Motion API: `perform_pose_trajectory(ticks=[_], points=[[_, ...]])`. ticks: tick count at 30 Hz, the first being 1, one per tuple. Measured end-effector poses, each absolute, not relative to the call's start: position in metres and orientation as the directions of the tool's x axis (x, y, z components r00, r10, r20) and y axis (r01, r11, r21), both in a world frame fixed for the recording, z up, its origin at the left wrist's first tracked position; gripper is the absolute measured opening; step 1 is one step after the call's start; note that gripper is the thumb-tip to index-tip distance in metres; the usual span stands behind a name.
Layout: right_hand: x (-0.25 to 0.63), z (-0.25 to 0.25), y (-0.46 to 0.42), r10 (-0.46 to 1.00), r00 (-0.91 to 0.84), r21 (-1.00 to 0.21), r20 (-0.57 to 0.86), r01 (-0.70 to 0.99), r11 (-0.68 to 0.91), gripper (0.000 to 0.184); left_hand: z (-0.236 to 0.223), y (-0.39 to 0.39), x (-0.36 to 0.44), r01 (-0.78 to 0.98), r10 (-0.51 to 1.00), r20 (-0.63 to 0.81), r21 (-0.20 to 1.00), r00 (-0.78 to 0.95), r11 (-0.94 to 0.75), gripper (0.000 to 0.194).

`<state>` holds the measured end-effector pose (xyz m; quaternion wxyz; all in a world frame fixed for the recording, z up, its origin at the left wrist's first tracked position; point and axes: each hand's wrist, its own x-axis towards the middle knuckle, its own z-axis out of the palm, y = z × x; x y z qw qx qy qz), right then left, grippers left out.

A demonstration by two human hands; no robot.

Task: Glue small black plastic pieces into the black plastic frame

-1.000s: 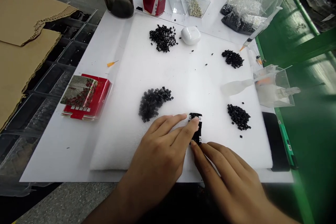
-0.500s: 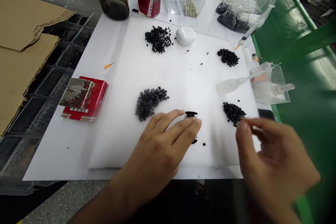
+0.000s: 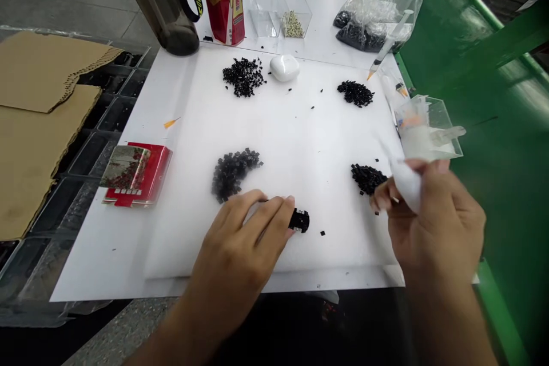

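My left hand (image 3: pixel 249 234) rests on the white foam mat (image 3: pixel 291 137), its fingers closed around a small black part (image 3: pixel 299 221). The end of that part sticks out past my fingertips; the rest is hidden under them. In my right hand (image 3: pixel 437 217) is a white squeeze bottle (image 3: pixel 406 183), held tilted between thumb and fingers above the mat's right side. A pile of small black square pieces (image 3: pixel 366 178) lies just left of that hand. One loose black square (image 3: pixel 323 233) lies right of the black part.
More black pieces lie in piles: dark squares (image 3: pixel 234 171) at left, tiny bits (image 3: pixel 243 76) behind, others (image 3: pixel 355 93) at right. Around them are a white lump (image 3: pixel 285 68), syringe (image 3: pixel 390 43), clear box (image 3: pixel 446 126), red box (image 3: pixel 156 174), drink carton (image 3: pixel 227 6) and dark bottle (image 3: pixel 171 23).
My right hand has picked up the white squeeze bottle that lay on the mat's right side. My left hand has shifted slightly left, and more of the black part shows. The view has shifted.
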<state>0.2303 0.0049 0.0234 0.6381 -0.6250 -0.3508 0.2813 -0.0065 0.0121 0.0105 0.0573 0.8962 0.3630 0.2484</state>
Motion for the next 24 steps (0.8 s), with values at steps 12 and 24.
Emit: perform_pose_trajectory(ticks=[12,24], points=[[0.207,0.018,-0.006,0.749,0.654,-0.993,-0.110,-0.105,-0.055,0.047,0.004,0.011,0.004,0.549,0.685,0.485,0.411,0.544,-0.728,0.028],[0.195,0.019,-0.006,0.634,0.752,-0.984,-0.179,-0.133,-0.120,0.036,0.006,0.011,0.011,0.548,0.756,0.396,0.524,0.521,-0.652,0.019]])
